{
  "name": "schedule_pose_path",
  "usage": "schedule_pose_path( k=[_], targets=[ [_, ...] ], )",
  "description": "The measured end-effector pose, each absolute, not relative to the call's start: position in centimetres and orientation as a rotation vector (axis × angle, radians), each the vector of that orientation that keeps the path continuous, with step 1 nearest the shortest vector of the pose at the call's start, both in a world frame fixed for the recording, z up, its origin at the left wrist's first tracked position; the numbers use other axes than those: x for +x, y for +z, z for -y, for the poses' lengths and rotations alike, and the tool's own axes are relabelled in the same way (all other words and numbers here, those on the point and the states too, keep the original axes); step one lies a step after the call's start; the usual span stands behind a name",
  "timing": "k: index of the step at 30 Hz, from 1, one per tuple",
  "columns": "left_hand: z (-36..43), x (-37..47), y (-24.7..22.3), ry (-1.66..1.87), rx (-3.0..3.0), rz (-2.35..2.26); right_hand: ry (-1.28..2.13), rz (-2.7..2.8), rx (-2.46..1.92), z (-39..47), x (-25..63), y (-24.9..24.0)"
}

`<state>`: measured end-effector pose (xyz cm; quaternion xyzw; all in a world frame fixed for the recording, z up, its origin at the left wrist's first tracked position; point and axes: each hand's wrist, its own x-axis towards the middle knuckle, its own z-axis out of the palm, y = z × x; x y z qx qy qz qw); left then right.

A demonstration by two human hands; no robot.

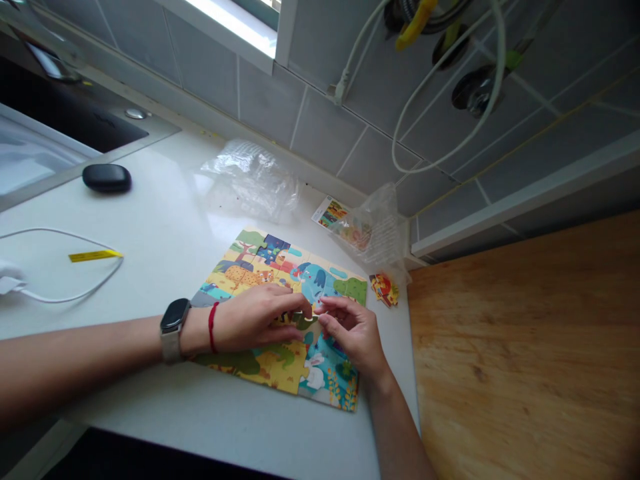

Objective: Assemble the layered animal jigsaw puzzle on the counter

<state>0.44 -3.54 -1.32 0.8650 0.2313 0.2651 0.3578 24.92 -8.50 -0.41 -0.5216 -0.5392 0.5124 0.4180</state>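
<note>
A colourful animal jigsaw puzzle (280, 360) lies on the white counter, its pieces joined into a board. Over its middle, my left hand (265, 317) has its thumb and forefinger apart with nothing visible between them; a watch and a red string circle that wrist. My right hand (350, 327) hovers over the puzzle's right part, thumb and fingertips brought together near the left fingertips. Whatever they pinch is too small to make out. The hands hide part of the puzzle's centre. Several loose pieces (384, 289) lie beside its upper right corner.
Clear plastic bags (255, 177) and a printed card (330, 212) lie toward the wall. A black case (107, 178) and a white cable (65, 231) are on the left. A wooden board (525, 340) is at the right, and a sink (45, 147) at the upper left.
</note>
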Motion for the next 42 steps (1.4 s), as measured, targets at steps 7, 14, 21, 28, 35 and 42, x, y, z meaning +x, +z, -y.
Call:
schedule_pose_path(
  k=[7, 14, 21, 28, 35, 42],
  targets=[
    [2.2, 0.1, -0.5, 0.811, 1.955, -0.759, 1.065, 1.501, -1.326, 8.5, 25.4, -0.2],
    [-4.2, -3.2, -0.8, 1.001, 1.933, -1.149, 0.998, 1.431, -1.392, 8.3, 25.2, -0.1],
    [-5.9, -4.5, -1.9, 0.905, 2.289, -1.122, 0.999, 1.416, -1.42, 8.4, 25.4, -0.1],
    [-6.5, -4.8, -2.5, 0.902, 2.441, -0.996, 0.987, 1.445, -1.431, 8.2, 25.4, -0.3],
    [-6.5, -4.7, -3.2, 0.715, 2.499, -0.881, 1.0, 1.442, -1.45, 8.2, 25.4, -0.5],
    [-7.3, -5.3, -2.7, 0.689, 2.52, -0.84, 0.989, 1.463, -1.458, 8.2, 25.3, -0.3]
  ],
)
